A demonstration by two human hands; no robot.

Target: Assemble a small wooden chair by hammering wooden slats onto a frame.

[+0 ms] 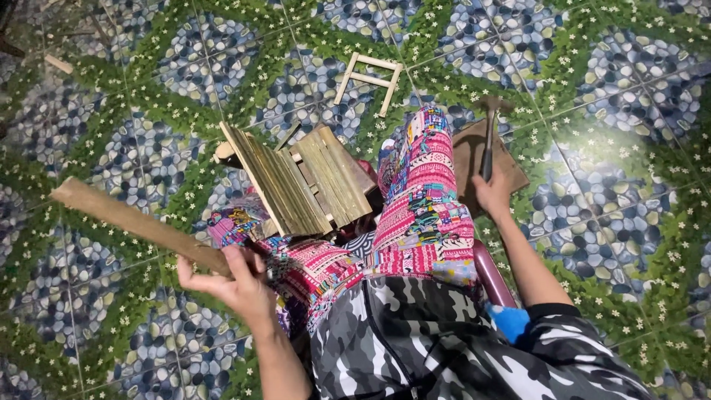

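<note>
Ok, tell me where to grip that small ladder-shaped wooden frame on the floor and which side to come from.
Grip the small wooden frame on one long side rail, midway between the two cross rungs, coming down from above. It lies flat on the tiled floor, apart from the slatted bamboo piece, so both rails are free. The rail nearer the person looks easiest, likely for the right hand, now on the hammer.

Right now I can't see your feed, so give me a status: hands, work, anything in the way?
Left hand grips bamboo slat. Right hand on hammer. Slatted bamboo piece rests against knees, nothing blocking it.
</note>
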